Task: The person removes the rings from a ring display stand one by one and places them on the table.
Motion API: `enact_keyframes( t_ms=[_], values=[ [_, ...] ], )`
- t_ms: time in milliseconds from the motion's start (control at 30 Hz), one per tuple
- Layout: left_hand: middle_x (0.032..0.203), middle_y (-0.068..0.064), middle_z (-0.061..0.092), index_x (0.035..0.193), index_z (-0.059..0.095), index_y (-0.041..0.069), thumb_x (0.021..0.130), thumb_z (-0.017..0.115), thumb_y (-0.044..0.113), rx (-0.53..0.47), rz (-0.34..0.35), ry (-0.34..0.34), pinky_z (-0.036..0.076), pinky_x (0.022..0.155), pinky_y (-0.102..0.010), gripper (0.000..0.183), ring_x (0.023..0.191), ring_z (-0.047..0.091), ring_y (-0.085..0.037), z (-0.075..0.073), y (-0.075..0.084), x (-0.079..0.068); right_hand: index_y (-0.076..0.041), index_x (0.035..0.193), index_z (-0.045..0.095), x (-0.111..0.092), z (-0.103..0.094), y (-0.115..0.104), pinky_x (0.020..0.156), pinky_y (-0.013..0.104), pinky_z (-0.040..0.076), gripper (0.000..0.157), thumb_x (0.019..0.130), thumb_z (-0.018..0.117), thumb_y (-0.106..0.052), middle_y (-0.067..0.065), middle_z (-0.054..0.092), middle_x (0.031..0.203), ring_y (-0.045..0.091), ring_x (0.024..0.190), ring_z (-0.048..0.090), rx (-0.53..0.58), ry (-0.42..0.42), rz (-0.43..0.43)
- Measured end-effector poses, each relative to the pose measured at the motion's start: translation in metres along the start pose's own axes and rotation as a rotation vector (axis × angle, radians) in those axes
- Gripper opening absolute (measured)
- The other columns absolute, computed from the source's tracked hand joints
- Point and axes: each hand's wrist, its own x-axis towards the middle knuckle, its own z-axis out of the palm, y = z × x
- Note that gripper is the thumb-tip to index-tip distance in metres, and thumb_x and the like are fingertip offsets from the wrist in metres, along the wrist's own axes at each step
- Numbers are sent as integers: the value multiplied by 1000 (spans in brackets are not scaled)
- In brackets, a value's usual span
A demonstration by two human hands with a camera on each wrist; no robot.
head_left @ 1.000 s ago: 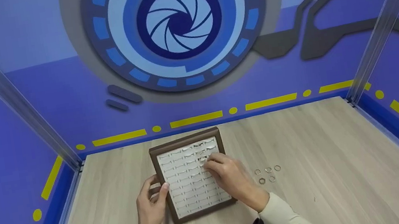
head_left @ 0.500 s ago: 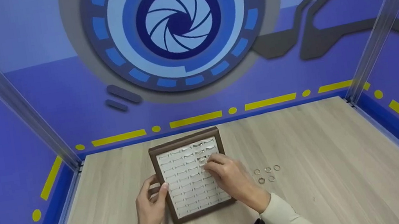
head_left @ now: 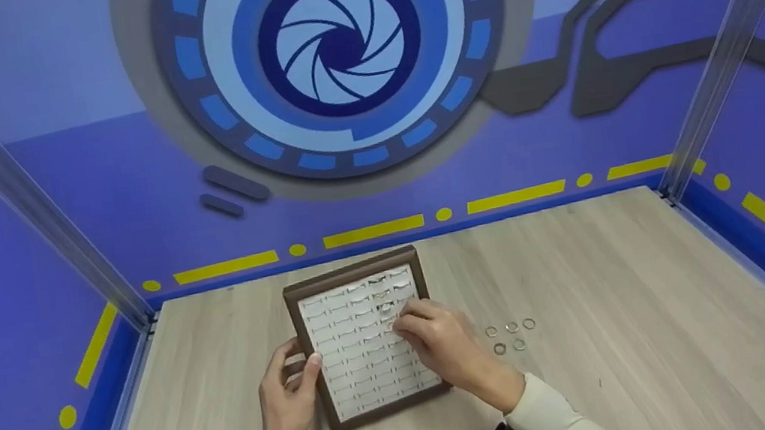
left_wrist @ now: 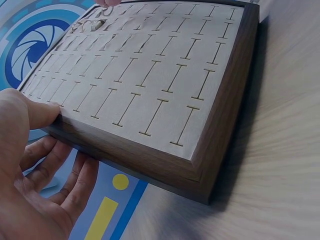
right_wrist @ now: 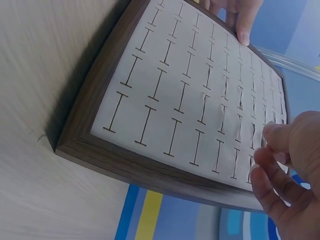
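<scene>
A brown-framed ring display tray with a white slotted pad stands tilted on the table. My left hand grips its left edge, thumb on the front and fingers behind, as the left wrist view shows with the wooden frame. My right hand is at the upper right part of the pad, thumb and fingertips together. Between them a ring shows in the left wrist view, close against the slots. A ring with a pale top sits in a slot just above those fingertips.
Several loose rings lie on the wooden table, right of my right hand. Blue and purple panels wall in the table at the back and sides, with metal posts at the corners.
My right hand has shifted very slightly at the pad, its fingertips a little lower against the slots. The head view has drifted a touch. My left hand keeps its hold.
</scene>
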Motion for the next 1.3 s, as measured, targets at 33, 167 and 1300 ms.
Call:
enact_keyframes(
  t_ms=[33,167,1300],
  values=[
    [133,-16,65,146,59,6,107,69,21,1,1,0,62,100,-36,43,113,69,-29,0,0,0,-11,89,77,-1,-1,0,67,21,59,15,89,84,2,-3,68,90,10,78,67,2,-3,1],
    [133,-16,65,146,60,6,107,69,22,-1,6,0,62,99,-37,43,113,69,-29,0,0,-1,-11,88,76,-4,-5,0,66,20,57,16,89,84,3,-4,67,89,9,77,65,8,-11,-2],
    [135,-16,64,147,58,6,107,69,23,6,-16,-3,61,102,-40,45,115,69,-30,0,-1,-1,-9,90,76,-44,-42,34,63,20,57,16,89,83,5,-3,66,88,7,74,64,-29,-84,4]
  ],
)
